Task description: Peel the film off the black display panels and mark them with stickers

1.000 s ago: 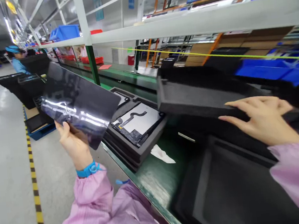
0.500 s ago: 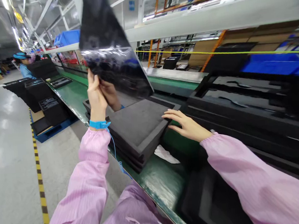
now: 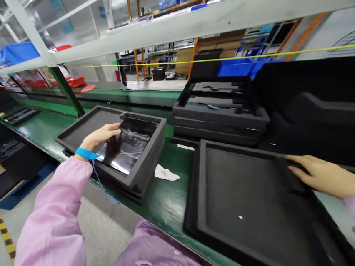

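Note:
A glossy black panel, like a flat screen, lies in the right part of a black foam tray that tops a stack on the left. My left hand rests on the panel's near-left area with fingers stretched out; a blue wrist strap circles that wrist. Farther right, a second black foam tray has a bare floor with a small white speck. At its right edge is my right hand, thumb apart from the fingers, touching or just above the dark foam rim.
A crumpled white cloth lies on the green bench between the trays. Behind stands a foam tray stack holding silvery parts and cables. A white beam and a yellow cord cross above. Blue bins sit further back.
The panel has gone from raised upright in my left hand to lying in the left tray. My right hand has moved right to the other tray. The view has turned right.

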### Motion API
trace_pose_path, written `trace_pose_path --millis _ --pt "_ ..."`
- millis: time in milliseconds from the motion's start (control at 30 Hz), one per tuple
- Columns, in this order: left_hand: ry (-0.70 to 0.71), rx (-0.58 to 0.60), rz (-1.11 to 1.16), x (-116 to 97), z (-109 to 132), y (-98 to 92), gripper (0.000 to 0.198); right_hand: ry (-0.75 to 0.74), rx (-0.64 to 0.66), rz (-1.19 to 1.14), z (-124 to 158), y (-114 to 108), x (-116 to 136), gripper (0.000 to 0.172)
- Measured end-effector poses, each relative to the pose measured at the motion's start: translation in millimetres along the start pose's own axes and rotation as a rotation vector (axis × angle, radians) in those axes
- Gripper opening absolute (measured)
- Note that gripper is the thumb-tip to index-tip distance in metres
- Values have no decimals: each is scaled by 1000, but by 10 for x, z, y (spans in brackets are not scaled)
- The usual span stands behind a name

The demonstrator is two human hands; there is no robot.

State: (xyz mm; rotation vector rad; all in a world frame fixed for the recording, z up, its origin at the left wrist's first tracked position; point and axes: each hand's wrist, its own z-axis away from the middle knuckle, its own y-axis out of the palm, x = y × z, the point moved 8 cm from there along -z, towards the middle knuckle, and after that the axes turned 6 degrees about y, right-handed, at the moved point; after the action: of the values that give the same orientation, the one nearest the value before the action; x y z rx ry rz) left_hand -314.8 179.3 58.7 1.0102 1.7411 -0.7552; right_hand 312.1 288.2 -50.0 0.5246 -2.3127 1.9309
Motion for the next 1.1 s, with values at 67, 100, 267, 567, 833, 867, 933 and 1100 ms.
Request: trace_pose_path --millis 67,100,267,567,833,867,933,1100 --pt "-73 161 -199 -63 127 181 42 25 -32 27 20 -8 -92 37" --pt "-90 233 -289 -108 249 265 49 40 -48 43 26 -23 -130 37" --pt "28 645 -680 -197 1300 721 72 65 -76 89 124 -89 -347 37" --pt "392 571 -1117 -85 1693 1072 55 75 79 221 332 143 -337 38" --pt "425 435 -786 -549 1787 1519 44 146 -43 202 280 -885 6 12" --pt "412 504 -622 -617 1868 1673 42 138 -77 186 315 -1043 44 16" --pt "310 733 -280 -674 2082 2085 40 107 -122 143 413 -1244 167 27" --pt "-201 934 430 -492 2566 2956 86 92 -186 -193 634 -1271 824 38"
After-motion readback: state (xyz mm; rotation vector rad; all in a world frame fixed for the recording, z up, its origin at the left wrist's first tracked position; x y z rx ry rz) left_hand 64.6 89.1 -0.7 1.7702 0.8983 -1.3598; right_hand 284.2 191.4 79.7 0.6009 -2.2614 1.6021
